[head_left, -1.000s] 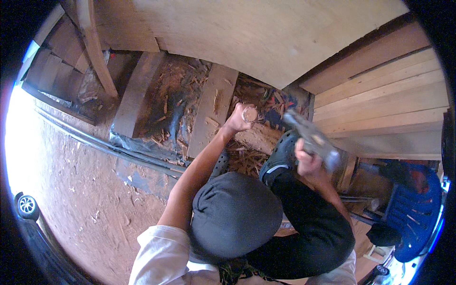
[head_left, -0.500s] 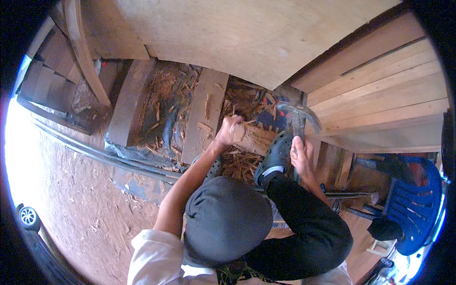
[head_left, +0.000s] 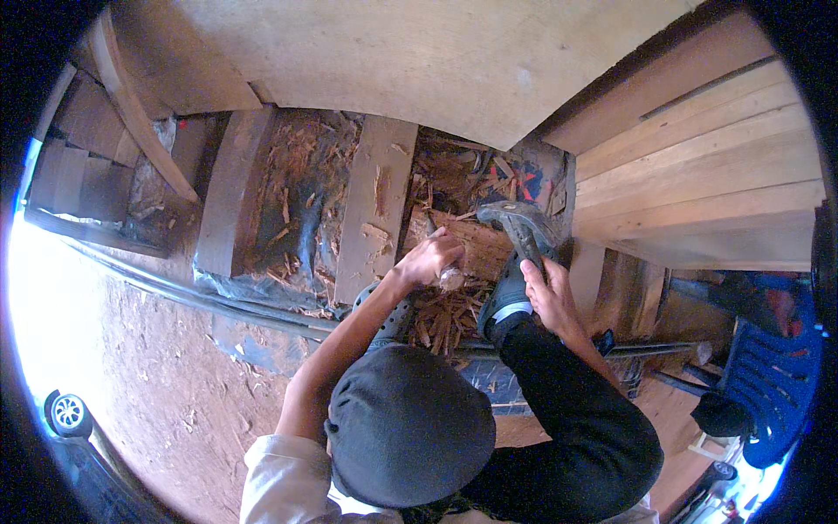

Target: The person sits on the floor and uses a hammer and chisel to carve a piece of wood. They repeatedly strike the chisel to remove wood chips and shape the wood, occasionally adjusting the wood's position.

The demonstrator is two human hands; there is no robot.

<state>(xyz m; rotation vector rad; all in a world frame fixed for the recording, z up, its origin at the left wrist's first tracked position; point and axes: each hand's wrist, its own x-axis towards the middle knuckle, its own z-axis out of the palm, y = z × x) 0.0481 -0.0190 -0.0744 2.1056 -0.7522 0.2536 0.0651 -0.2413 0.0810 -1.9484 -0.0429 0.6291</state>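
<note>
My left hand [head_left: 434,258] is closed round a chisel-like tool; its rounded pale end [head_left: 450,279] shows below the fist and a thin dark tip above it. The tool stands tilted over a rough piece of wood [head_left: 476,243] lying between my feet. My right hand [head_left: 548,293] grips a claw hammer [head_left: 521,229] by its handle, near the head. The hammer's metal head is up and to the right of my left hand, apart from it, above the wood. Wood chips [head_left: 441,319] lie below the wood. A dark green clog [head_left: 509,288] on my right foot is beside the wood's right end.
A wide wooden panel [head_left: 375,61] stands across the far side, with stacked boards [head_left: 698,175] at the right. Flat planks [head_left: 375,201] cross the chip-covered ground. A blue plastic chair [head_left: 772,375] is at the right edge. A dark pipe [head_left: 262,310] runs along the near side.
The hammer has tilted and shifted left and slightly down, towards my left hand. My left hand has moved slightly nearer and turned, so the tool's end and tip now show.
</note>
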